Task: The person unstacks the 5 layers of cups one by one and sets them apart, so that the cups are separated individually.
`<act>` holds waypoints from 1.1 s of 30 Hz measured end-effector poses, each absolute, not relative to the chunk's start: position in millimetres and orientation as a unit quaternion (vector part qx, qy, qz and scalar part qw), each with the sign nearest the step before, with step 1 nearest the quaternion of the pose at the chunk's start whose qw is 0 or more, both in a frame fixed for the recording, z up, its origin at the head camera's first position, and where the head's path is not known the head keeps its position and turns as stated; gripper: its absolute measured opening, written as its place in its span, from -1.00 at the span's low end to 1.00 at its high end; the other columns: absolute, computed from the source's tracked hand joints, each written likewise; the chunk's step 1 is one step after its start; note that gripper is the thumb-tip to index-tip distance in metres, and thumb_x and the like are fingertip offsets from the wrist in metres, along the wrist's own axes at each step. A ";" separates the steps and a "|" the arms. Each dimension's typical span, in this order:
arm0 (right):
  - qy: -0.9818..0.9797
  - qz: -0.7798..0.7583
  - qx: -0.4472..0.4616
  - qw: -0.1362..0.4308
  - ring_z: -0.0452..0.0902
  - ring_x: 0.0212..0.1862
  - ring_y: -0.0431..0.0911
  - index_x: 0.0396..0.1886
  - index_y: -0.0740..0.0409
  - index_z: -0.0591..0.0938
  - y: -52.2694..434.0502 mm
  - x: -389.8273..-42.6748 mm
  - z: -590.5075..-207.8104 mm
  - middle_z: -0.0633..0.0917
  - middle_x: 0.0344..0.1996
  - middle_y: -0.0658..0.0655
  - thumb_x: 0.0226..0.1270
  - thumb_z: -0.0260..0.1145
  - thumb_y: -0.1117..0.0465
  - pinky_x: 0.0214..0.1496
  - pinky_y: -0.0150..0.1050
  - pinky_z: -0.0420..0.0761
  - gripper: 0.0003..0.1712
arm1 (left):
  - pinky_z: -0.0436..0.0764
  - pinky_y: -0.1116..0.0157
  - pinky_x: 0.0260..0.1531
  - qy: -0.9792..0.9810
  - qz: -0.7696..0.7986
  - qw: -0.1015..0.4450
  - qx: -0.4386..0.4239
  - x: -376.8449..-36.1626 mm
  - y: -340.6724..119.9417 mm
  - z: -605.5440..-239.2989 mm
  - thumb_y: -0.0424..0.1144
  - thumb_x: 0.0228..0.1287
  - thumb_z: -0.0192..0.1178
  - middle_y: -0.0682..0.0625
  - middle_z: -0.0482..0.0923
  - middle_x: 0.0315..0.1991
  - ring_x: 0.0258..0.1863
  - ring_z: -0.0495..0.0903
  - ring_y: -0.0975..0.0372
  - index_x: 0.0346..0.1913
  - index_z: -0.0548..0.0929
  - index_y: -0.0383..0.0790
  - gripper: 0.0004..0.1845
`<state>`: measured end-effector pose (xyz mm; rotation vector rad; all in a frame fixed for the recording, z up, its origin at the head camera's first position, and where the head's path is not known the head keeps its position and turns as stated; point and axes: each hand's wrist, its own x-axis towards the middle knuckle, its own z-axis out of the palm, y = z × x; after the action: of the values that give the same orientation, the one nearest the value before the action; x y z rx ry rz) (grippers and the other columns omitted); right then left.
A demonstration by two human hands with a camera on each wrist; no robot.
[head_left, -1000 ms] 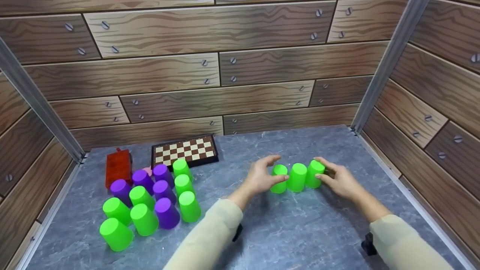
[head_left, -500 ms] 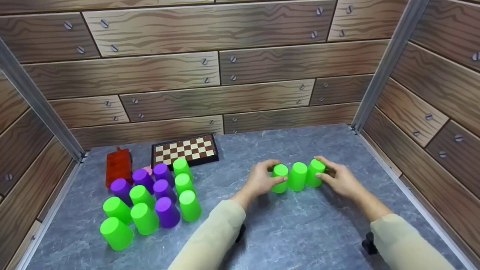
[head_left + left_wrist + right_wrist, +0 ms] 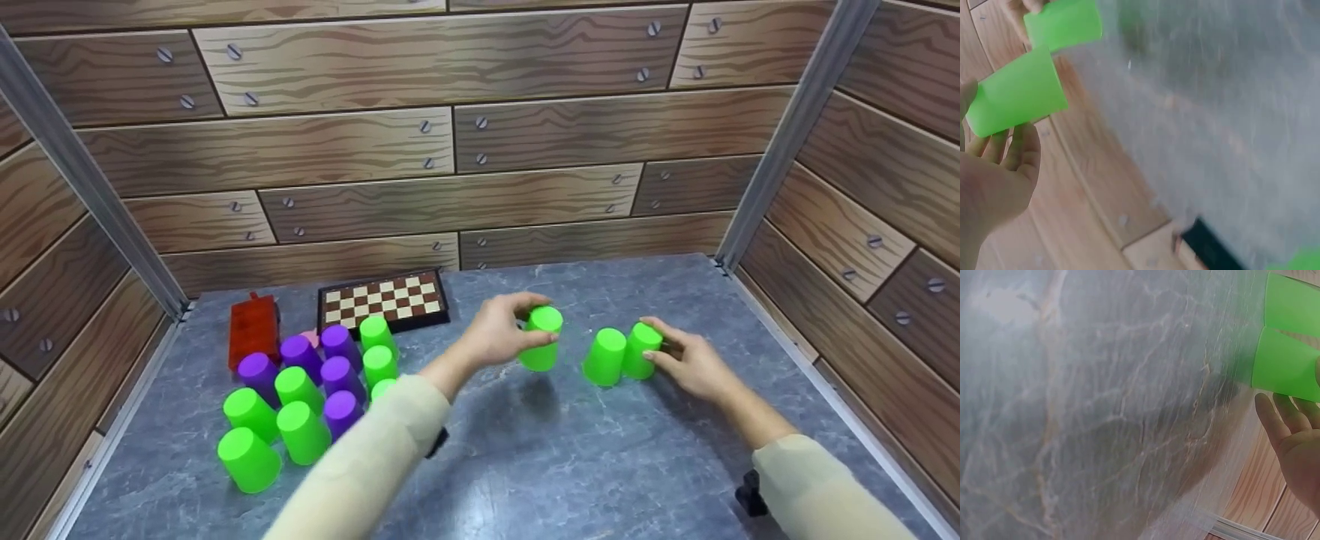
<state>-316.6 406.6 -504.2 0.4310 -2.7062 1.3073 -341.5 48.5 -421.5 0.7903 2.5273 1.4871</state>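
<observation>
My left hand [image 3: 499,330] grips a green cup [image 3: 541,339], upside down and raised above the table, its shadow below it. In the left wrist view the fingers wrap one side of that cup [image 3: 1016,93] and the thumb lies on the other. My right hand [image 3: 694,365] holds another green cup [image 3: 642,351] between thumb and fingers, at the right. A third green cup [image 3: 604,358] stands upside down just left of it, close against it. The right wrist view shows the held cup [image 3: 1286,364] with fingers along its side.
At the left, several green cups [image 3: 250,460] and purple cups [image 3: 343,411] stand upside down in rows, partly behind my left sleeve. Behind them lie a red box-like object [image 3: 253,332] and a checkered board [image 3: 384,302]. Wood-patterned walls [image 3: 337,150] enclose the grey table [image 3: 570,465].
My left hand has closed on the leftmost of the three green cups, lifted it and carried it left, away from the other two. The right hand stays at its cup.
</observation>
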 end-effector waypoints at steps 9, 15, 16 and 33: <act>-0.895 0.424 0.127 0.050 0.55 0.31 0.34 0.59 0.25 0.39 411.9 -314.6 -503.9 0.50 0.37 0.57 0.52 0.36 0.35 0.26 -0.25 0.62 -0.29 | 0.68 0.26 0.06 0.849 0.439 0.057 0.287 -360.1 -6.6 -397.8 -0.29 0.21 0.56 0.00 0.72 0.01 -0.02 0.67 0.16 0.24 0.69 -0.28 -0.47; -0.899 0.417 0.124 0.049 0.58 0.29 0.33 0.59 0.24 0.39 410.9 -314.6 -503.9 0.53 0.34 0.56 0.52 0.37 0.33 0.25 -0.14 0.65 -0.29 | 0.69 0.21 0.05 0.866 0.412 0.047 0.282 -375.0 -46.3 -393.5 -0.28 0.14 0.62 0.01 0.75 -0.03 -0.06 0.69 0.17 0.15 0.75 -0.23 -0.50; -0.898 0.418 0.125 0.049 0.59 0.29 0.33 0.59 0.24 0.39 410.6 -314.7 -504.0 0.53 0.34 0.56 0.52 0.37 0.33 0.24 -0.15 0.66 -0.29 | 0.69 0.20 0.05 0.869 0.405 0.042 0.281 -377.7 -52.1 -393.0 -0.26 0.13 0.63 0.01 0.76 -0.03 -0.06 0.69 0.17 0.15 0.76 -0.22 -0.50; -0.896 0.427 0.117 0.047 0.57 0.31 0.34 0.59 0.23 0.40 404.5 -315.6 -501.7 0.49 0.38 0.55 0.51 0.37 0.34 0.25 -0.18 0.65 -0.29 | 0.70 0.09 0.07 0.908 0.342 0.065 0.233 -409.1 -109.5 -414.5 -0.31 0.15 0.62 -0.10 0.77 0.02 0.00 0.71 0.07 0.11 0.76 -0.28 -0.55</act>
<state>-315.6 404.5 -501.7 0.3583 -2.7327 1.3016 -409.1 -109.5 -414.5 0.7045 2.7408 1.0321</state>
